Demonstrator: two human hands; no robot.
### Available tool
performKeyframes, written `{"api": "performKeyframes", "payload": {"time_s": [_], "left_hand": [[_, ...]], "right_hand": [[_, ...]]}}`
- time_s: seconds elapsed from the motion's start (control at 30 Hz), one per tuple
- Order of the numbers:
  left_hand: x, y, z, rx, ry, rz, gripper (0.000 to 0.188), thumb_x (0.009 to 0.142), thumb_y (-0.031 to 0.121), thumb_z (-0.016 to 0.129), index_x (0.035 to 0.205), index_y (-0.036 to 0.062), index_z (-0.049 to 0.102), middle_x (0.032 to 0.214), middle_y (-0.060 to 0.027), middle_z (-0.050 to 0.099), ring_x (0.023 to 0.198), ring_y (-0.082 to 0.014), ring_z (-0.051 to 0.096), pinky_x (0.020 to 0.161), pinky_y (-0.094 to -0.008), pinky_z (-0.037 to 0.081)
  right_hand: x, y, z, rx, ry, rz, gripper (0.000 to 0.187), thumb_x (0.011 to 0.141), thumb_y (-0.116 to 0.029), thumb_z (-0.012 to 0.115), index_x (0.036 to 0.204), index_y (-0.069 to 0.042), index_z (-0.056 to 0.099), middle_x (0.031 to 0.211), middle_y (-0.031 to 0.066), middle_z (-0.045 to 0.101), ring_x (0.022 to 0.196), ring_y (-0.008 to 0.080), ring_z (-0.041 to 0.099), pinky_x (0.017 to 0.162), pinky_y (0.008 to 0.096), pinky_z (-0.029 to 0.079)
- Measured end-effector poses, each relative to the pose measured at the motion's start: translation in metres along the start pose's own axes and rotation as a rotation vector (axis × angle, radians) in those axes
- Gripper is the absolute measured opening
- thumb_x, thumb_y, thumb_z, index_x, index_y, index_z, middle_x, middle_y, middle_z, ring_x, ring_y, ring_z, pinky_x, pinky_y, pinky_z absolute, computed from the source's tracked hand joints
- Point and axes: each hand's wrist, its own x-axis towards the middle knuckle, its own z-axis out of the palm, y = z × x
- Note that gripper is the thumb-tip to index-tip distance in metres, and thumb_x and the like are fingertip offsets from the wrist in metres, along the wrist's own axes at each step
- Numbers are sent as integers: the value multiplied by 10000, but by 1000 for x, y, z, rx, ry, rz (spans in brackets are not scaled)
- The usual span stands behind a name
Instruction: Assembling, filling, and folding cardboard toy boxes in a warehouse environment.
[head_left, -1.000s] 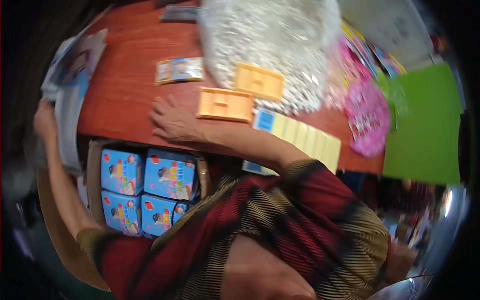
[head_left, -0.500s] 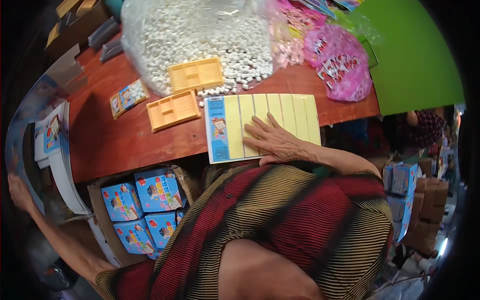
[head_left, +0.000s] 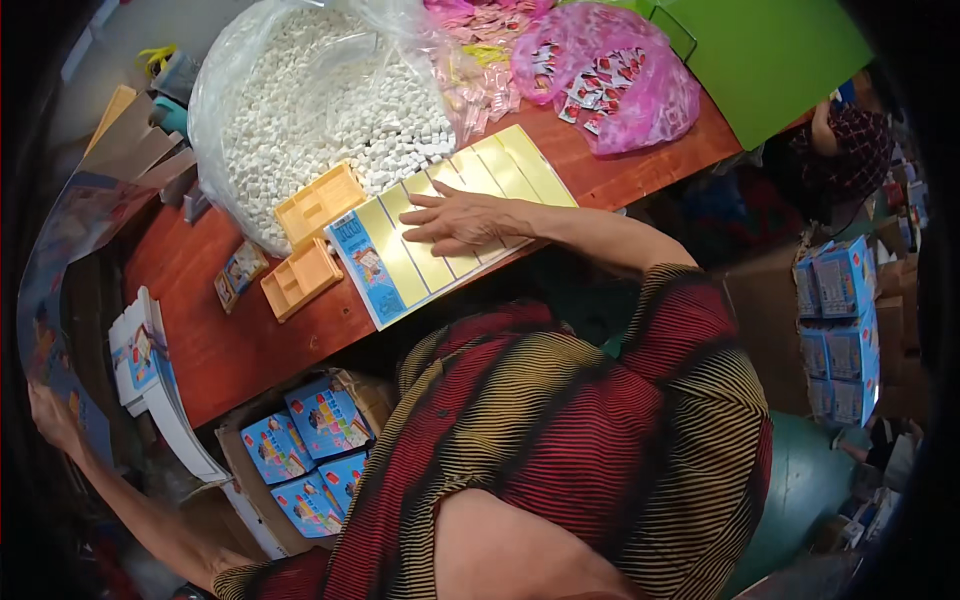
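My right hand (head_left: 460, 218) lies flat with fingers spread on a long yellow card (head_left: 400, 262) divided into strips, with a blue picture panel at its left end. The card rests on the red-brown table (head_left: 230, 340). My left hand (head_left: 55, 422) is stretched far out to the lower left, beside a stack of printed sheets (head_left: 150, 370) and against a large blue printed sheet (head_left: 45, 330). Its grip is too dim and small to make out. Two orange plastic trays (head_left: 318, 200) (head_left: 300, 278) sit just left of the card.
A big clear bag of small white pieces (head_left: 330, 100) and a pink bag of packets (head_left: 620, 80) stand behind the card, with a green box (head_left: 780, 50) beyond. A carton of blue boxes (head_left: 310, 440) sits below the table edge. More blue boxes (head_left: 840, 330) and another person (head_left: 850, 150) are on the right.
My right hand has gone from the orange tray to the yellow card and spread flat on it. My left arm has reached lower and farther out to the left.
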Motion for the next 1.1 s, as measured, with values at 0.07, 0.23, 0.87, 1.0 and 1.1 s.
{"api": "performKeyframes", "payload": {"time_s": [0.07,0.23,0.87,1.0,1.1], "left_hand": [[19,33,-22,-2,-1,-1,318,751,224,366,524,53,509,491,-139,505,411,-361,454,394,-470,362],[42,77,-38,-332,14,17,278,759,261,391,611,92,554,583,-172,556,416,-311,497,457,-466,406],[87,162,116,-565,57,171,320,895,235,326,1041,34,527,918,-146,586,793,-230,573,632,-328,461],[58,280,118,-682,-81,56,269,879,151,395,1085,21,510,1018,-139,563,920,-236,557,746,-310,447],[28,338,125,-847,-136,133,237,854,73,428,1058,-9,516,1039,-149,551,956,-259,538,788,-318,427]], "right_hand": [[5,4,2,-37,89,-36,414,809,-317,411,1172,-117,425,1281,112,323,1231,331,193,967,526,175],[4,-5,-4,-136,-11,97,445,787,-343,481,1165,-119,410,1234,131,362,1191,338,263,932,531,219],[-37,-30,21,-114,201,-49,634,703,-492,511,1178,-87,396,1269,170,294,1181,334,263,906,528,241],[-42,-33,32,18,204,51,653,710,-483,502,1207,-89,346,1305,149,266,1218,313,225,944,530,195],[-40,-35,26,60,117,73,650,719,-484,487,1219,-99,332,1316,124,264,1216,299,240,937,515,211]]}}
